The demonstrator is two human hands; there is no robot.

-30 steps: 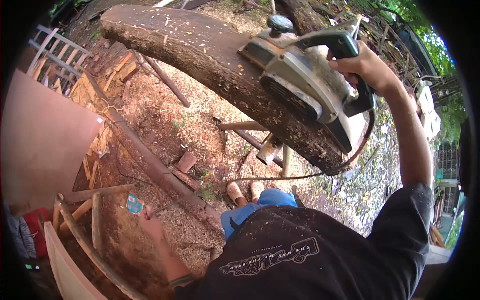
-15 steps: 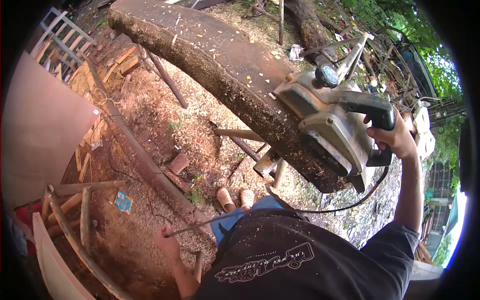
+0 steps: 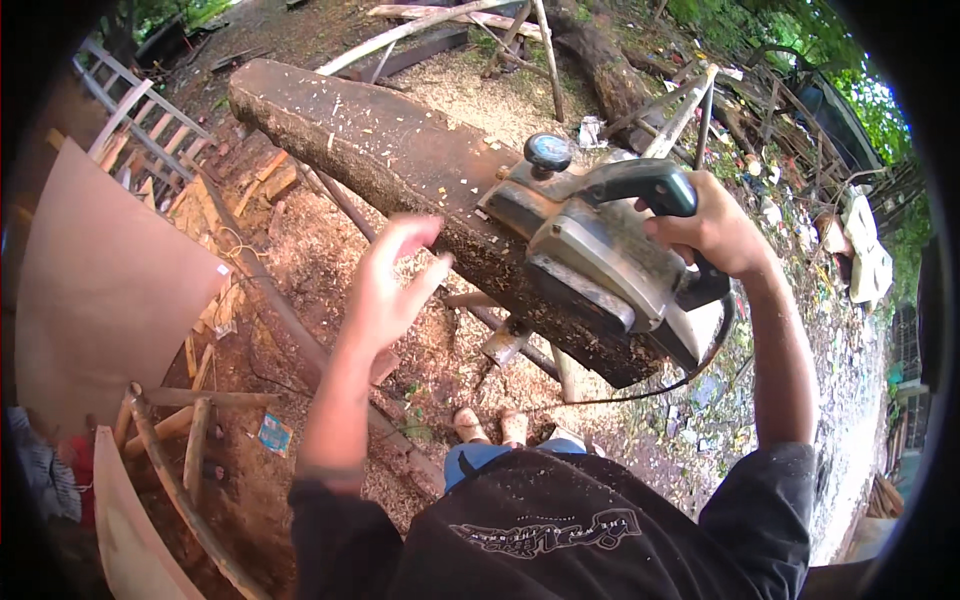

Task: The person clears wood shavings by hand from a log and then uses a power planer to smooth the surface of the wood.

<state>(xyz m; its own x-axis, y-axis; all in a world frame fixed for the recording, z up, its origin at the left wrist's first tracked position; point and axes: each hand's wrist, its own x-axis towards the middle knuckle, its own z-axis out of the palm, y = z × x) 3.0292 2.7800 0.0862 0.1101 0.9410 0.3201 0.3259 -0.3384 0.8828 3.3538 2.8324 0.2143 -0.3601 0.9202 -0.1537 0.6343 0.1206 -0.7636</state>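
Observation:
An electric hand planer [image 3: 595,240] with a dusty metal body and dark rear handle rests on the near right end of a thick wooden slab [image 3: 400,145]. My right hand [image 3: 715,228] is wrapped round that rear handle. The planer's round front knob [image 3: 547,152] stands free. My left hand [image 3: 395,275] is raised beside the slab's near edge, fingers apart, holding nothing. From the planer's back a black power cord [image 3: 690,375] curves down and runs left near my feet. Shavings lie scattered on the slab's top and its rough side.
Wooden poles [image 3: 505,340] prop the slab from below. A long beam [image 3: 300,325] lies on the shaving-covered ground at left. Further left stand a large brown board [image 3: 115,290] and a pole frame [image 3: 165,455]. A tree trunk [image 3: 610,85] rises at the back.
My left hand has let go of the cord and moved up towards the slab. The planer, with my right hand on it, appears further left in view, and the cord hangs lower.

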